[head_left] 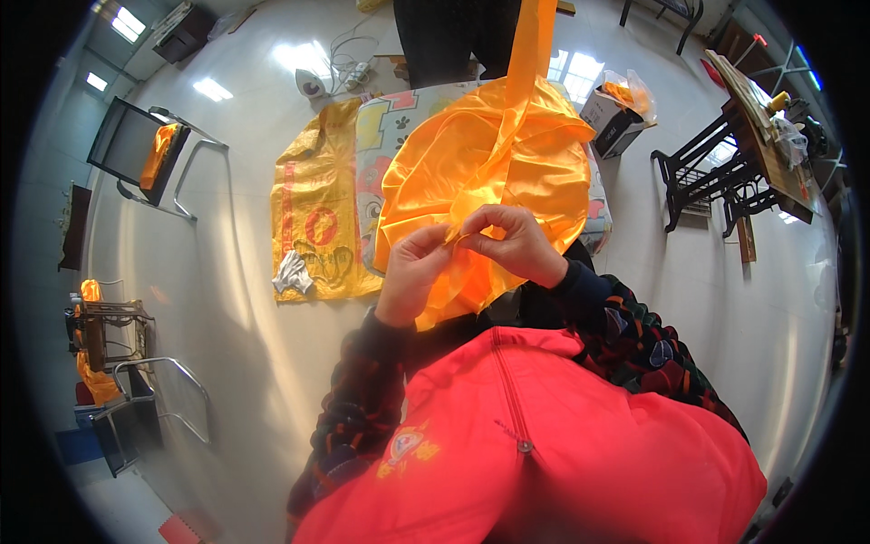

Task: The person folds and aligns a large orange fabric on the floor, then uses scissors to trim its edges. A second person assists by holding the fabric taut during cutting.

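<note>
A shiny orange satin cloth [430, 150] lies gathered and puckered in front of me, over a patterned pad [370, 127]. From its middle a long orange satin strip [528, 54] runs up out of the top of the picture. My left hand [412, 272] pinches a bit of the satin near the cloth's near side. Right beside it, my right hand [515, 247] has its thumb and forefinger closed on the same spot. The fingertips of both hands almost meet there; whether a small tool is between them is too small to tell.
A yellow woven sack [313, 195] with a crumpled white-grey cloth [293, 275] lies left of the pad. Beyond stands a person in dark trousers [449, 36]. A box [609, 122] with orange cloth and a wooden sewing-machine table [752, 118] are at right, chairs [118, 145] at left.
</note>
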The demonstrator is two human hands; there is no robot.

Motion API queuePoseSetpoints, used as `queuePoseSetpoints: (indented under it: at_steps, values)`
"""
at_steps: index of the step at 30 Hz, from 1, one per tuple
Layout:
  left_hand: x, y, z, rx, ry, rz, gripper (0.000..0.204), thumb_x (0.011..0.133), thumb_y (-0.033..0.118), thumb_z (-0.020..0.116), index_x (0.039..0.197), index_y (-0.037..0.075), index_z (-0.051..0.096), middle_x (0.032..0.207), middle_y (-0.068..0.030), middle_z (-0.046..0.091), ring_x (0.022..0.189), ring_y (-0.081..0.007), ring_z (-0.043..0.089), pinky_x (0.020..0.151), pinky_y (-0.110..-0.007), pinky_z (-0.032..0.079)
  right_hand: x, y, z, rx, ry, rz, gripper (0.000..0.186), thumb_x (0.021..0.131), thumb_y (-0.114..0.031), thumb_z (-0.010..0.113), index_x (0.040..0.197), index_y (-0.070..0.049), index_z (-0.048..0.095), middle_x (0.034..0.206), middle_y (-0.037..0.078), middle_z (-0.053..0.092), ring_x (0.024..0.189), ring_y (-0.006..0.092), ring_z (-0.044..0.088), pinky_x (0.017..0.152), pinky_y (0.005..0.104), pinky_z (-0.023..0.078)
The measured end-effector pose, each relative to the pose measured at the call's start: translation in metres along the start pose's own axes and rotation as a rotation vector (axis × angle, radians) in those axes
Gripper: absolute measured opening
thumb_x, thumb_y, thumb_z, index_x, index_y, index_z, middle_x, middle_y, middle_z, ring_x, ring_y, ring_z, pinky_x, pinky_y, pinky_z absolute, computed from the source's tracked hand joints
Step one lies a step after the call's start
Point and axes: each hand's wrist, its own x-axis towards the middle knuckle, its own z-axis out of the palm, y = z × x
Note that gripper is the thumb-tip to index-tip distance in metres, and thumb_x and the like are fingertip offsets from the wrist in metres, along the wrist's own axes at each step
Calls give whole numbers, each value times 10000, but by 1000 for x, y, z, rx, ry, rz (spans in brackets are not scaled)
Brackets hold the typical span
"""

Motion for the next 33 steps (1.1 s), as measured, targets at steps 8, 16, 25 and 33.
queuePoseSetpoints:
  at_steps: [8,16,25,33]
  values:
    - [3,-5,-4,-35,-45,24,205,912,20,581,1111,1,624,959,-33,668,858,-96,623,787,-240,493,0,4,0,-30,6,31,73,810,-6,682,877,-19,656,832,22,661,808,90,611,735,241,493]
    - [1,-8,0,52,44,37,218,892,-7,589,1107,-16,626,955,-43,668,852,-101,631,768,-239,504,1,9,-1,8,10,42,83,807,-20,693,878,-17,650,840,19,657,798,85,609,732,238,492]
    - [1,-7,3,114,33,71,241,874,-32,587,1114,-32,618,966,-47,657,850,-97,627,770,-235,502,0,11,1,18,32,68,141,801,-27,702,935,-21,656,844,24,669,798,90,640,716,243,498]
    - [9,-10,-5,345,-26,145,244,844,-28,624,1086,-11,596,920,-37,629,879,-95,609,804,-242,489,2,4,-5,-129,-29,92,111,814,-55,705,906,-5,670,789,39,667,775,94,630,700,245,494]
